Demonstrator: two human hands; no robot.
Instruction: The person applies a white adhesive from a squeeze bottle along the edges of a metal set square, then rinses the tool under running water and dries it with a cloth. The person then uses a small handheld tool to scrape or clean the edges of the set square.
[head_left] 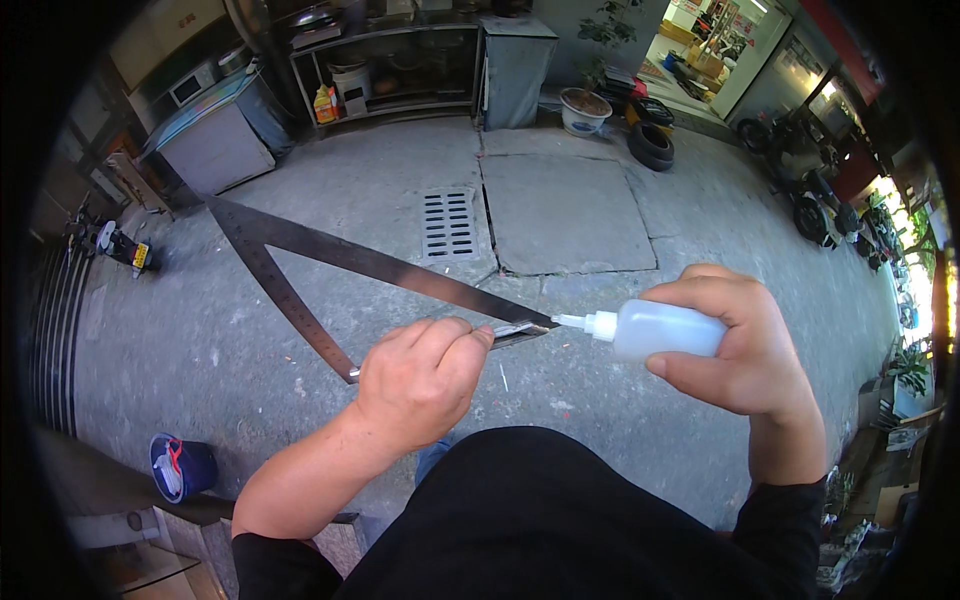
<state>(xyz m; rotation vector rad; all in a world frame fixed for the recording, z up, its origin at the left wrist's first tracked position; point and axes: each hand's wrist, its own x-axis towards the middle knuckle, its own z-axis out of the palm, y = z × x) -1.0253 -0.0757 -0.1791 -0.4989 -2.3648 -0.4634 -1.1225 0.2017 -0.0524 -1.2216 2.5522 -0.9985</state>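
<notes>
My left hand (420,380) grips one end of a large dark metal carpenter's square (330,255), held up in front of me; its two ruled arms run away to the upper left and meet in a corner there. My right hand (735,345) is closed around a small translucent squeeze bottle (660,328) held sideways. The bottle's white nozzle points left and touches the tip of the square's arm, just beyond my left fingers.
Below is a concrete floor with a drain grate (448,224). A blue bucket (180,467) sits lower left. Metal shelving (395,70), a cabinet (215,140), a flower pot (585,110), stacked tyres (650,140) and parked motorbikes (810,180) line the far side.
</notes>
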